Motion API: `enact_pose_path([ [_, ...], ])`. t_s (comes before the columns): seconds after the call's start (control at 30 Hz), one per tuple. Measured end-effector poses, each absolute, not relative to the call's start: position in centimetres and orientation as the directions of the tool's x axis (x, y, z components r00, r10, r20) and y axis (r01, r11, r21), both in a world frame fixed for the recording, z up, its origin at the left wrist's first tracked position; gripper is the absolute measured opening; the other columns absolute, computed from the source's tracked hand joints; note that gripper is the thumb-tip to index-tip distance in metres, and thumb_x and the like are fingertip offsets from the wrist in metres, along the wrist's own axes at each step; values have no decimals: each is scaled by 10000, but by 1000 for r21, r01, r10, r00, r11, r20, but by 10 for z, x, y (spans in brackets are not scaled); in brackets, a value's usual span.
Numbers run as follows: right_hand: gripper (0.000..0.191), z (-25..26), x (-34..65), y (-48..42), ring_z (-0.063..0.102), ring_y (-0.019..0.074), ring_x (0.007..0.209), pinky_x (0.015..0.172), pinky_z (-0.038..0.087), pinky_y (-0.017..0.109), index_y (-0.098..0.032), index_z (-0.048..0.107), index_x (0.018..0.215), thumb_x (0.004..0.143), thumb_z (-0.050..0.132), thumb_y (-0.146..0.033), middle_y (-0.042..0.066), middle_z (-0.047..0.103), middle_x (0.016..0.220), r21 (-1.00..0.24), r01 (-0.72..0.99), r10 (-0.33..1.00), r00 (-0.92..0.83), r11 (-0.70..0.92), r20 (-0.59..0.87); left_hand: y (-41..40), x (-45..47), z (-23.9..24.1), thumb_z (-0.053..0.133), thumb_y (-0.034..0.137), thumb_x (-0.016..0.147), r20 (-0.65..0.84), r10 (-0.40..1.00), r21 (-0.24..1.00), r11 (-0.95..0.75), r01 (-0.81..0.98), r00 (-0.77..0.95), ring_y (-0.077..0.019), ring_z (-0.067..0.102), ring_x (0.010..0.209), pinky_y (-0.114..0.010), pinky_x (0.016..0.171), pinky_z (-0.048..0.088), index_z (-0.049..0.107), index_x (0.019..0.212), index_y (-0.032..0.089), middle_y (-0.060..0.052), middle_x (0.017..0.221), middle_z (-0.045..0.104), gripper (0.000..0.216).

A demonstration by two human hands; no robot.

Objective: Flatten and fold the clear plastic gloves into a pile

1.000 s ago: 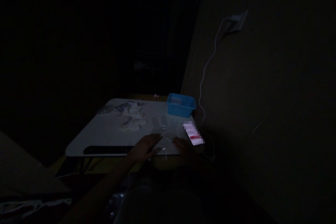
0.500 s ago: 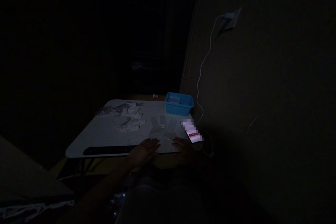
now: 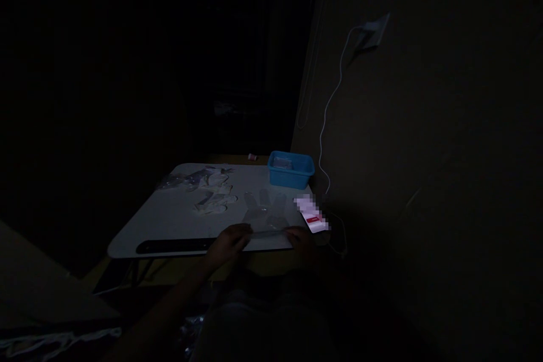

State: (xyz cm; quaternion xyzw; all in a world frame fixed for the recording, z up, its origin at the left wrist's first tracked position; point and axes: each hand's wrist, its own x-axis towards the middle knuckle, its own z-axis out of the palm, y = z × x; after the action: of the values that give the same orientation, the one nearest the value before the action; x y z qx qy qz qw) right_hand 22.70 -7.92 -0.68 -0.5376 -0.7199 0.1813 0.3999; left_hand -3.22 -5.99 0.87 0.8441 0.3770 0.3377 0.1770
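Left hand (image 3: 229,241) and right hand (image 3: 301,239), fingers closed, pinch a transparent plastic glove (image 3: 265,212) by the white surface's (image 3: 165,218) front edge, narrow room before the blue plastic basin (image 3: 288,180)

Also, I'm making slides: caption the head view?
Left hand and right hand hold a clear glove on a white table.

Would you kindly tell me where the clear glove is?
In the head view, the clear glove lies on the right half of the table, left of the phone.
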Motion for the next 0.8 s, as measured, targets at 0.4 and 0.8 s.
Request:
enact_pose_path([
  [0.4,169,13,211,-67,608,203,761,724,468,324,-181,671,772,700,563,-289,50,677,781,-756,614,969,-64,227,239,-48,-39,16,574,496,615,168,984,953,-178,243,61,-197,633,662,-291,616,506,670,716,150,-65,712,695,373],
  [0.8,210,16,212,-60,594,191,796,762,449,317,-182,652,761,717,508,-327,39,667,811,-817,529,972,-75,229,224,-45,-39,15,547,462,628,214,968,907,-248,340,134,-190,621,711,-284,664,489,663,691,168,-41,721,692,322],
])
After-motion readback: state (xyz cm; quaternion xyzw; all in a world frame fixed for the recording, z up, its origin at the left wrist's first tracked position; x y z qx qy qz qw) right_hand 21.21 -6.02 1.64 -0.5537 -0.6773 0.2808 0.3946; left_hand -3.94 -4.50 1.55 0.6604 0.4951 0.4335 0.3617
